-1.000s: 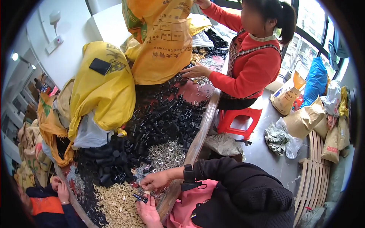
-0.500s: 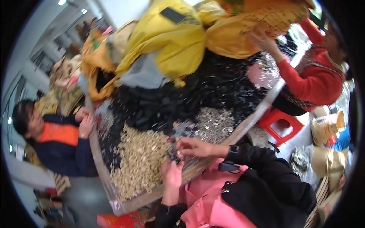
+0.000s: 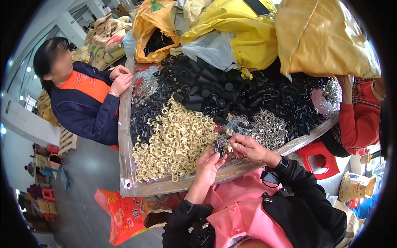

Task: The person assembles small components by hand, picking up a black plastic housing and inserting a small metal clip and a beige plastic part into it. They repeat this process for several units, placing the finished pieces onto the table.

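Note:
My left hand point(image 3: 210, 164) pinches a small black plastic part point(image 3: 219, 149) just above the table's near edge. Beside it, my right hand point(image 3: 249, 147) holds a tiny beige piece point(image 3: 230, 147) between thumb and fingertips, a short gap from the black part. To the left of my hands lies a heap of beige U-shaped pieces point(image 3: 171, 142). Silver metal loops point(image 3: 269, 126) are piled just beyond my right hand. Farther back spreads a mass of black plastic tubes and small parts point(image 3: 202, 84).
A wooden rim point(image 3: 163, 187) borders the table. At the left, a co-worker's hands point(image 3: 121, 79) meet over the edge. Another co-worker in red sleeves is behind a raised yellow sack point(image 3: 324, 39). Yellow bags point(image 3: 252, 41) line the far side; a red stool point(image 3: 306, 153) stands right.
My view has swung, shifting the table's left side and the left co-worker rightward in the picture. Both my hands keep their small parts. The right co-worker's sack now hangs more upright.

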